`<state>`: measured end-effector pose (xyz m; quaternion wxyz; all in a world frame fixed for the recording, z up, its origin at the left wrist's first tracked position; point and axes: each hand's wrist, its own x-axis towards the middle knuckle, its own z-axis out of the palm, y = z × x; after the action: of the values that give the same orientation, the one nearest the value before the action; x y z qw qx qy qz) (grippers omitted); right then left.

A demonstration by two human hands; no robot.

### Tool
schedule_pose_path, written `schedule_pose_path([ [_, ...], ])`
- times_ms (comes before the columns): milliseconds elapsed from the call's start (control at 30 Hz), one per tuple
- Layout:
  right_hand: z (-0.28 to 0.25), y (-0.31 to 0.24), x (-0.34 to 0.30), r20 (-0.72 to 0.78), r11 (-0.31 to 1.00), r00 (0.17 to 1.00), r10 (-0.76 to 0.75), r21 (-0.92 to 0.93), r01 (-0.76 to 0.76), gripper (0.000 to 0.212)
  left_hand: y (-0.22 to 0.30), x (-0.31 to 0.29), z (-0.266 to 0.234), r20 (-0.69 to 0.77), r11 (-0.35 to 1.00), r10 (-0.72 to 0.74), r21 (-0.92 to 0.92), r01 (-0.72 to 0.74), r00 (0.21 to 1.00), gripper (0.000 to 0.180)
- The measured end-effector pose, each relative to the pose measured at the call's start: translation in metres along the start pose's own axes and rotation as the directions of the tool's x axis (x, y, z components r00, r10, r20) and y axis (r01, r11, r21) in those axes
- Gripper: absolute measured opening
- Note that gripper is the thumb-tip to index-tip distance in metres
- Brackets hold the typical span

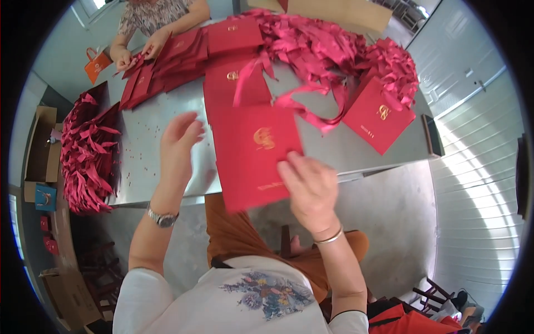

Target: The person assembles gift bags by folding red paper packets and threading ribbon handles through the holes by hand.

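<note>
A flat red gift bag [250, 153] with a gold emblem hangs tilted over the table's front edge. My right hand [311, 186] grips its right edge, thumb and fingers closed on it. A pink-red ribbon [292, 103] trails near the bag's top. To the bag's left, my left hand [182, 133] is raised above the metal tabletop with loosely curled fingers apart and nothing in them; it is slightly blurred. Beyond the held bag, more red bags [231, 86] lie overlapping in a row away from me.
A heap of ribbons [311, 42] covers the far right, beside another red bag [378, 117]. Ribboned bags [86, 156] are stacked at the table's left end. Across the table [150, 150], a co-worker's hands [139, 55] handle something small by more bags. An orange bag [97, 64] hangs nearby.
</note>
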<state>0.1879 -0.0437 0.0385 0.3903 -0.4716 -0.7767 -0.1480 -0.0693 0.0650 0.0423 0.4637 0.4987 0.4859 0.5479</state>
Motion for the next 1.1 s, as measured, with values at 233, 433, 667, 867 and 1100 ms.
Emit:
schedule_pose_path([
  [233, 0.011, -0.006, -0.003, 0.501, 0.988, 0.858, 0.113, 0.033, -0.149, 0.051, -0.022, -0.044, -0.023, 0.299, 0.662, 0.406, 0.555, -0.503, 0.864, 0.035],
  [433, 0.028, 0.055, 0.023, 0.259, 0.879, 0.912, 0.317, 0.282, -0.385, 0.04, -0.028, -0.043, 0.005, 0.611, 0.402, 0.31, 0.61, -0.683, 0.728, 0.054],
  [667, 0.106, 0.113, 0.077, 0.28, 0.979, 0.952, 0.125, -0.189, -0.073, 0.017, -0.027, -0.048, 0.007, 0.594, 0.318, 0.307, 0.672, -0.669, 0.743, 0.051],
  [867, 0.109, 0.129, 0.051, 0.121, 0.9, 0.894, 0.432, 0.003, -0.435, 0.019, -0.032, -0.052, 0.011, 0.575, 0.35, 0.337, 0.659, -0.666, 0.745, 0.051],
  [1100, 0.115, 0.146, 0.05, 0.028, 0.828, 0.854, 0.52, 0.23, -0.512, 0.025, -0.04, -0.064, 0.008, 0.552, 0.336, 0.34, 0.685, -0.646, 0.762, 0.047],
])
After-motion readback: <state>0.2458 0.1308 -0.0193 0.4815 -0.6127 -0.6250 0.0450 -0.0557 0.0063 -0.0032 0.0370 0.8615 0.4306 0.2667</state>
